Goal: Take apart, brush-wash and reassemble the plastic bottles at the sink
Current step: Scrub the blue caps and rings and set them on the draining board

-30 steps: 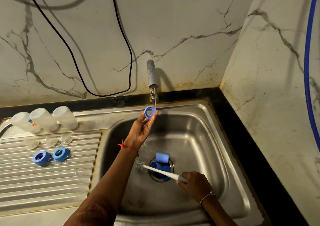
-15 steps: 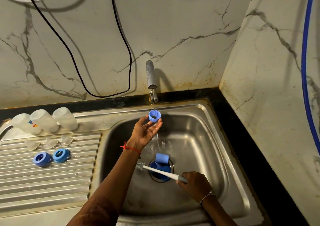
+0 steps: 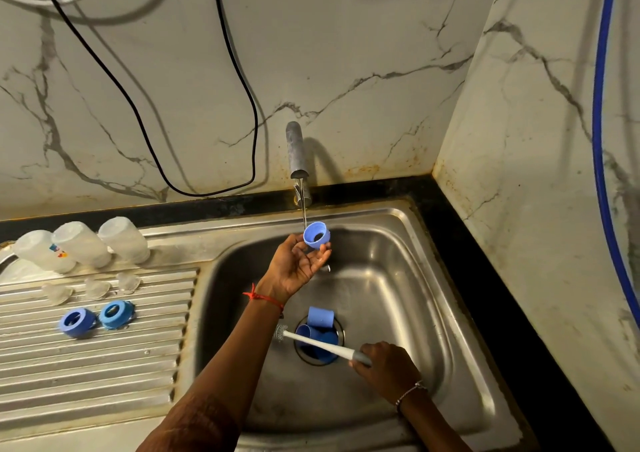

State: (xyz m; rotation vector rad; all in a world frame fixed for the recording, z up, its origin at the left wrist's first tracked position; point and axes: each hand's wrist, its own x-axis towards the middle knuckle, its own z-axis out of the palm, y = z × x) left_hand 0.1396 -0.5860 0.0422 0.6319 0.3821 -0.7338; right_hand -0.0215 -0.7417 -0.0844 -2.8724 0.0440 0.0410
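Observation:
My left hand (image 3: 300, 264), palm up, pinches a blue screw ring (image 3: 317, 234) at its fingertips under the thin stream running from the tap (image 3: 296, 150). My right hand (image 3: 389, 365) grips the grey handle of a white bottle brush (image 3: 320, 345), low in the sink bowl (image 3: 398, 299); its bristle tip points left beside the drain. Blue caps (image 3: 320, 328) lie over the drain. On the draining board (image 3: 90, 358) lie three clear bottles (image 3: 83, 244), three clear teats (image 3: 91, 287) and two more blue rings (image 3: 95, 318).
A black cable (image 3: 194, 112) and a white cable hang on the marble wall behind the tap. A blue hose (image 3: 601, 140) runs down the right wall. A black counter strip (image 3: 485, 278) borders the sink at back and right.
My left hand has tilted the blue ring so its opening faces up and moved it slightly right under the stream. The right hand and brush have stayed put.

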